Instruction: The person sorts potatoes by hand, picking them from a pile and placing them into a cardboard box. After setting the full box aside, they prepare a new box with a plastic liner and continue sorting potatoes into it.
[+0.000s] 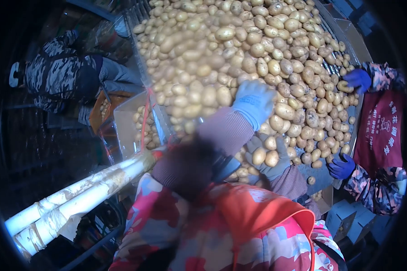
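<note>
Potatoes (226, 33) lie heaped over a wide sorting surface. My left hand (254, 100), in a pale blue-grey glove, reaches in from the left with its back up over the potatoes; its fingertips are hidden, so any grip cannot be seen. Below it, my right hand (282, 161), in a grey glove, is turned palm up. Several potatoes (258, 156) rest in that palm, with the fingers partly curved around them.
Across the right edge, a co-worker in a maroon apron (379, 131) has purple-gloved hands (358, 80) at the potatoes. Another person (61, 74) bends at left. White wrapped pipes (83, 196) cross the lower left, near a cardboard box (127, 124).
</note>
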Motion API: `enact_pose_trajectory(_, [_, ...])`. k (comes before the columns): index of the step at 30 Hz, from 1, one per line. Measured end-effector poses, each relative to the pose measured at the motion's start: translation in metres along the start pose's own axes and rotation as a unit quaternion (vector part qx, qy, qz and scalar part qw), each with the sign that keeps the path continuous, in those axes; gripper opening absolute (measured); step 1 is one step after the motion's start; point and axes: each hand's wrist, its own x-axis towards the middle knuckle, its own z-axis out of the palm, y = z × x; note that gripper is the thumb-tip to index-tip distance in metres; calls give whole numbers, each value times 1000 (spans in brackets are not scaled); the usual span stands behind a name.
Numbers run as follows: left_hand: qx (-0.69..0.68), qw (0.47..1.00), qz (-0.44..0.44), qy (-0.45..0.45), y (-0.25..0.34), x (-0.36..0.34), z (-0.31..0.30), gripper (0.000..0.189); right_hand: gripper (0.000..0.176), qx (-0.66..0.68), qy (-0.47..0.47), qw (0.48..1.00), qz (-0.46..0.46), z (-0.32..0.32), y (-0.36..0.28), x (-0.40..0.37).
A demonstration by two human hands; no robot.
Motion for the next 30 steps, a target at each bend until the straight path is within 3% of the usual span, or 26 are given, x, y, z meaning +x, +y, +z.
enact_pose_trajectory(2, [97,995,-15,-18,-22,7,32,23,62,36,7,999,10,-10,-4,-4])
enact_pose_trajectory(4, [189,982,-14,-26,-47,7,65,19,60,-77,-64,995,16,-8,-8,-11])
enact_pose_trajectory(5, [153,988,12,17,-45,3,42,23,58,-130,-93,987,17,-7,-10,-17])
enact_pose_trajectory(7, [163,979,28,118,-58,-5,32,28,58,-148,-54,987,15,-1,-16,-23])
enact_pose_trajectory(8, [157,983,-48,79,-61,-7,27,30,58,-157,-35,987,14,0,-20,-27])
enact_pose_trajectory(9, [153,980,-122,36,-63,-8,23,32,57,-278,-6,960,-32,-9,-22,-32])
enact_pose_trajectory(10, [190,974,-108,67,-65,-10,25,31,57,-396,35,915,-70,-18,-25,-37])
enact_pose_trajectory(12, [264,953,-78,129,-74,-13,26,29,55,-170,69,980,-71,-27,-24,-43])
enact_pose_trajectory(13, [240,961,-89,106,-74,-14,25,31,53,-164,43,984,-58,-40,-30,-48])
enact_pose_trajectory(14, [217,968,-98,82,-71,-14,22,34,53,-351,22,929,-114,-57,-32,-56])
enact_pose_trajectory(15, [194,973,-108,58,-68,-14,19,36,52,-525,3,835,-165,-71,-31,-65])
enact_pose_trajectory(17, [150,981,-105,69,-64,-22,16,39,53,-262,58,943,-195,-84,-41,-99])
enact_pose_trajectory(19, [132,981,-64,127,-57,-42,15,43,53,-385,119,881,-248,-90,-44,-142])
enact_pose_trajectory(21, [95,976,-19,194,-38,-74,18,42,54,-165,11,950,-264,-85,-35,-181])
enact_pose_trajectory(22, [77,970,0,229,-27,-92,18,42,54,-240,41,922,-301,-85,-35,-201])
enact_pose_trajectory(23, [47,979,-14,197,-11,-114,17,43,54,-313,70,887,-333,-89,-39,-224])
enact_pose_trajectory(25, [16,987,-40,154,18,-157,15,45,54,-320,126,853,-393,-108,-48,-265])
enact_pose_trajectory(27, [13,989,-63,131,37,-195,15,46,54,-182,176,858,-446,-138,-57,-301])
enact_pose_trajectory(28, [32,988,-69,135,39,-208,18,47,53,-255,64,873,-411,-140,-63,-315])
enact_pose_trajectory(30, [70,984,-82,143,34,-230,34,49,50,-248,156,840,-457,-165,-80,-339])
